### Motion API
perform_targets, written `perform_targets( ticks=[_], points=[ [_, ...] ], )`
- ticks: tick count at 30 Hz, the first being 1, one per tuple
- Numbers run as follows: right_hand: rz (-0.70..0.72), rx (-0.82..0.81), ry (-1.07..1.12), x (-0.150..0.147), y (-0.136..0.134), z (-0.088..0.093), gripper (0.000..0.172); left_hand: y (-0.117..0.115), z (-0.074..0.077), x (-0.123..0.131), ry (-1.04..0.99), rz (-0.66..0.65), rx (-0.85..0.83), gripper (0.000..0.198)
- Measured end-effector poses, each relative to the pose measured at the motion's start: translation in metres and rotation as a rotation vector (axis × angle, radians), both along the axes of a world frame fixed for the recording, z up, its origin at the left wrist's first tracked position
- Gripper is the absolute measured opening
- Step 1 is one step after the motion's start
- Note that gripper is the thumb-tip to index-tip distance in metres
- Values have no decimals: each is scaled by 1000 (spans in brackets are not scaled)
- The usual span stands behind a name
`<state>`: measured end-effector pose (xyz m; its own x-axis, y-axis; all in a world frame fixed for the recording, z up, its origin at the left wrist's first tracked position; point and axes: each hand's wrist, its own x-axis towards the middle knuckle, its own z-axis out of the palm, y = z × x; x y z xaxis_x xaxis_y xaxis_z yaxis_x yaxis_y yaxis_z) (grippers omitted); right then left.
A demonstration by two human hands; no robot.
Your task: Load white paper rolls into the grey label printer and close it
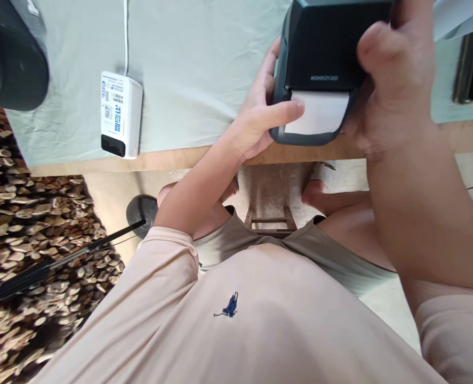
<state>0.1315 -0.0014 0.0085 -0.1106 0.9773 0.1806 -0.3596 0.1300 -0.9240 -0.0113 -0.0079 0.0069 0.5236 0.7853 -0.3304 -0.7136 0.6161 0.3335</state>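
A dark label printer (pixel 320 48) rests at the near edge of the table, and a white label (pixel 318 112) sticks out of its slot. My left hand (pixel 260 114) wraps round the printer's left side, its thumb lying on the edge of the white label. My right hand (pixel 396 80) is closed over the printer's right side, slightly blurred, with the thumb on the black lid. Both forearms reach up from my pale pink shirt.
A pale green cloth (pixel 200 64) covers the table. On it lies a white box-shaped device (pixel 120 114) with a white cable (pixel 126 32), and a black object (pixel 8 53) at far left. Below are a wooden stool (pixel 270 218), a black pole (pixel 60 261) and a patterned rug (pixel 20 213).
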Motion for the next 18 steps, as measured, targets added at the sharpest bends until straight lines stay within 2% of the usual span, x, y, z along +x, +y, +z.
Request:
perform_targets(
  ticks=[1, 2, 3, 4, 6, 8, 12, 16, 18],
  points=[
    [16, -32, 1, -2, -1, -1, 48, 0, 2, 1, -117, 41, -108, 50],
    [31, -53, -9, -3, -2, -1, 53, 0, 4, 1, -191, 74, -148, 47],
    [44, -57, -26, -3, -3, -1, 56, 0, 6, 2, -206, 94, -114, 41],
    [52, -49, -33, -4, -4, -1, 58, 0, 7, 3, -160, 98, -20, 32],
    [72, -40, -55, -3, -5, 2, 59, -1, 9, 5, 58, 73, 231, 18],
    [83, -33, -81, -2, -7, 4, 59, -3, 10, 6, 267, 57, 357, 14],
    [95, -43, -133, 2, -8, 5, 55, -6, 11, 8, 490, 53, 377, 14],
    [91, -39, -149, 3, -9, 4, 54, -6, 10, 9, 504, 48, 504, 16],
    [78, -23, -104, 3, -10, 4, 54, -5, 10, 9, 479, 53, 515, 15]
  ],
)
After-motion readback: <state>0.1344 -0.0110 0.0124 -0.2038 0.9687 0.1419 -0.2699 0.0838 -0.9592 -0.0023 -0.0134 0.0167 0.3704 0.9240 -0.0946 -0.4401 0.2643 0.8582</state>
